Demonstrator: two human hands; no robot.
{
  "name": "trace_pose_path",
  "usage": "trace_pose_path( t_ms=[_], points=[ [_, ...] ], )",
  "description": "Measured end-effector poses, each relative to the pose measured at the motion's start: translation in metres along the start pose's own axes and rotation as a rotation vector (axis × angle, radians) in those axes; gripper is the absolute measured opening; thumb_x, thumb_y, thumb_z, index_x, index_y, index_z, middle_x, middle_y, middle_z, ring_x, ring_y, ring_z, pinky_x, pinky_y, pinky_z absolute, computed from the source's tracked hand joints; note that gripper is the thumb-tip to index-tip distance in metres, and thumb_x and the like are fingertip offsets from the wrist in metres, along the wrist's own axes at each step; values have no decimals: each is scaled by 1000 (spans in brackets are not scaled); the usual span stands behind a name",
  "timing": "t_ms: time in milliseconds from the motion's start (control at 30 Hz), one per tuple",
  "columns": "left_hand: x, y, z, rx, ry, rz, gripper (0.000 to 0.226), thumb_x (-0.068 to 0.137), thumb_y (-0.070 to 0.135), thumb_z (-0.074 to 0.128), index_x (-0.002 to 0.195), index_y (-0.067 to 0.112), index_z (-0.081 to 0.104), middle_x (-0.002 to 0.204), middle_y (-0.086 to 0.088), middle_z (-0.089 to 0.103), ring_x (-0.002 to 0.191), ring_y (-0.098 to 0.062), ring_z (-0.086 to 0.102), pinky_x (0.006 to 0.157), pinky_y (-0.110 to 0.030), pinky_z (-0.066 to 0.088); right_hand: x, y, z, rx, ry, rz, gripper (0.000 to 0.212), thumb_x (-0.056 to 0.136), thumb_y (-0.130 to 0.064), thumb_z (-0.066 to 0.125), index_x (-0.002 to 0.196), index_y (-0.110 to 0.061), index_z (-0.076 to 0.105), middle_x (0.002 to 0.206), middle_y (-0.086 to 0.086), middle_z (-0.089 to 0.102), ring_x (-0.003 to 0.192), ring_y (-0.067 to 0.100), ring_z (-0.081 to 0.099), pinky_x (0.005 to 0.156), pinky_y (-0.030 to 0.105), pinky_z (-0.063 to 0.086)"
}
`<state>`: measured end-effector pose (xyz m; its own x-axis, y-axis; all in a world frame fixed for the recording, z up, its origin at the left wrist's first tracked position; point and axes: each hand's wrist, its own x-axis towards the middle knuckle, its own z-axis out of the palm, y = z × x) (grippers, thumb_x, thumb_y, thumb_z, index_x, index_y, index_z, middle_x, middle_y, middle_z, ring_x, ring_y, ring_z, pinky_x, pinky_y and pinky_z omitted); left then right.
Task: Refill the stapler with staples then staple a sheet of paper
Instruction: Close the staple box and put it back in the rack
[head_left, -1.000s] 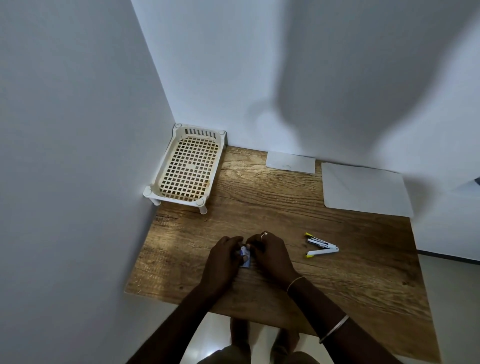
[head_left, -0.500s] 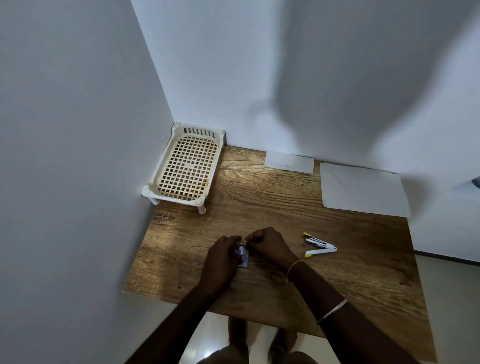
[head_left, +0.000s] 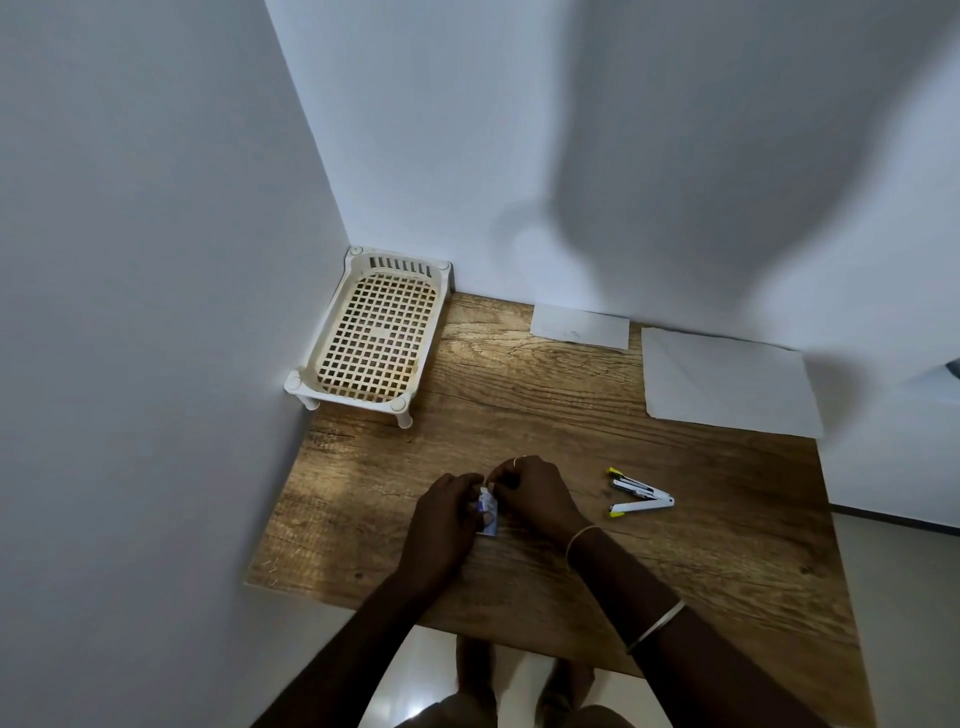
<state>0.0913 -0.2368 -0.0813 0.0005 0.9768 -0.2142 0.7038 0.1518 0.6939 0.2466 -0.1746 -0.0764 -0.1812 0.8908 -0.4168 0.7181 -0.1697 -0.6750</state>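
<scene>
White walls (head_left: 156, 260) meet in a corner, with a wood-grain table (head_left: 519, 405) pushed into it. Pale floor (head_left: 431, 670) shows below the near edge.

Tray (head_left: 376, 338): white plastic with a lattice floor and short legs, standing at the far-left corner against both walls, long side along the left edge. Only its own grid shows inside, with table grain visible through the holes.

Sheet (head_left: 727, 382): white, lying flat at the far-right corner and touching the back wall. A smaller white slip (head_left: 579, 328) lies on the far edge just left of it, apart from it, between sheet and tray.

Stapler (head_left: 641, 500): white with yellow tips, lying on the table right of centre. It is hinged open in a V with the arms spread toward the left. No hand is on it, and it is near the right hand but apart.

Box (head_left: 488, 514): small, blue and white, held between both hands near the middle of the near half of the table. Whether it rests on the table or is lifted off it, cannot tell. Its contents are hidden by the fingers.

Left hand (head_left: 441, 514): fingers curled, gripping the box from its left side.

Right hand (head_left: 537, 496): fingers curled, pinching at the top end of the box, knuckles up. A ring (head_left: 514, 461) shows on one finger. There is a thin bangle (head_left: 582, 538) at the wrist and a second one (head_left: 654, 626) further up the forearm.

Both forearms come in over the near edge.
</scene>
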Motion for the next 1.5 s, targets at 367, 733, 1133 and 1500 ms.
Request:
trace_pose_path(
  t_ms=[367, 733, 1133, 1500],
  points=[
    [1, -2, 0, 3, 7, 8, 45, 86, 26, 79, 129, 18, 68, 117, 1, 70, 98, 0, 54, 77, 1, 34, -3, -1, -3, -34, -47, -9, 16, 84, -9, 67, 77, -17, 78, 93, -4, 79, 84, 5, 67, 68, 7, 46],
    [0, 0, -1, 7, 11, 15, 44, 89, 20, 77, 131, 15, 67, 121, -1, 69, 102, 0, 55, 79, 4, 33, -10, 5, 7, -20, 40, -33, 14, 84, -13, 71, 82, -23, 80, 89, -6, 75, 69, -13, 52, 61, 0, 37],
    [-5, 8, -8, -12, 25, 45, 38, 92, 14, 72, 130, 15, 67, 120, -2, 69, 107, -11, 63, 83, -2, 36, -25, 10, 4, -151, 9, -220, 38, 87, -24, 74, 123, -26, 65, 122, -6, 56, 106, 10, 59, 84, 21, 47],
    [-4, 13, -8, -36, 8, -14, 48, 90, 9, 74, 137, 12, 63, 129, -6, 66, 116, -17, 63, 95, -16, 42, -39, 16, 20, -325, 45, -379, 37, 90, -29, 62, 126, -31, 53, 113, -3, 66, 104, 19, 60, 76, 30, 47]
  ],
)
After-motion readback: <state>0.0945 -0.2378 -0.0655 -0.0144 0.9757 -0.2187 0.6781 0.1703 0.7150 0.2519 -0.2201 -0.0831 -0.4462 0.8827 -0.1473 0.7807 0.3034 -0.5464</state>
